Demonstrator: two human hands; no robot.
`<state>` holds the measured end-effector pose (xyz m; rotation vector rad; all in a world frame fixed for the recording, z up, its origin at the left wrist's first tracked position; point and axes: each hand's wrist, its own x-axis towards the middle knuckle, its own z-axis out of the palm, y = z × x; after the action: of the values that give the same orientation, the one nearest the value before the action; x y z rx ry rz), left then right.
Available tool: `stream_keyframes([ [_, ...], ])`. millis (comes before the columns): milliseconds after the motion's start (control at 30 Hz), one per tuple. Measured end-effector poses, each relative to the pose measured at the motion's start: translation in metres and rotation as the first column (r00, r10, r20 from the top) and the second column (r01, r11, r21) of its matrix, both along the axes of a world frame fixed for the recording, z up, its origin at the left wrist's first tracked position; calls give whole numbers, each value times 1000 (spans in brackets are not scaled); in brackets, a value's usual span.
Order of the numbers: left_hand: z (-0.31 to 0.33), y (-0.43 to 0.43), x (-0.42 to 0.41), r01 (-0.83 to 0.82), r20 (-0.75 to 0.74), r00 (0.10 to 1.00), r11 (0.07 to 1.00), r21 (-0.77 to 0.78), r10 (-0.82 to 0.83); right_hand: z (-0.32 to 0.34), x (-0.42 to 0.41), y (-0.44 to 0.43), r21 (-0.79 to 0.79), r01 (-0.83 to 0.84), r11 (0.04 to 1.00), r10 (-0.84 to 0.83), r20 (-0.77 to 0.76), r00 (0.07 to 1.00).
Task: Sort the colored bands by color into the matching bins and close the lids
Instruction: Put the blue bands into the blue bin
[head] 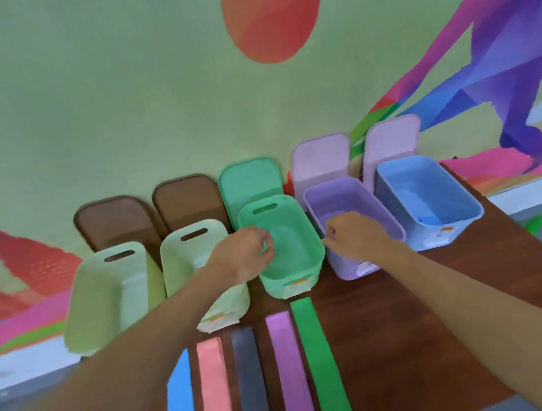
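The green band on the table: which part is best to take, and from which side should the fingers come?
Pinch its far end, near the green bin, from above and the right. The green band lies flat, a long strip, so an end probably lifts easiest; the purple band lies close on its left, bare table on its right.

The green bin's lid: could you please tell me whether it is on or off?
Off. The green lid stands behind the green bin, whose inside shows.

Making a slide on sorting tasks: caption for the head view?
Left hand curled over the rim of the green bin, right hand beside it; five coloured bands lie on the table.
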<state>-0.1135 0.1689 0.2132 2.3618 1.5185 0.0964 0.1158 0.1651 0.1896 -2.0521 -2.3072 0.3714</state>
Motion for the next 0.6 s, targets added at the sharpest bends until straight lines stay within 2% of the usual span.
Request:
stream_keyframes([
  [267,-10,-101,-175,-169,212,960,982,-90,185,-3,-165,-59,9,-202,979,201,18,979],
  [433,-48,-127,-231,-257,231,921,935,-244,314,-18,-224,-79,-67,-288,955,286,-35,958],
  [600,-111,-133,-251,-334,150,894,853,-402,421,-54,-254,-81,-182,-344,921,321,-144,936],
])
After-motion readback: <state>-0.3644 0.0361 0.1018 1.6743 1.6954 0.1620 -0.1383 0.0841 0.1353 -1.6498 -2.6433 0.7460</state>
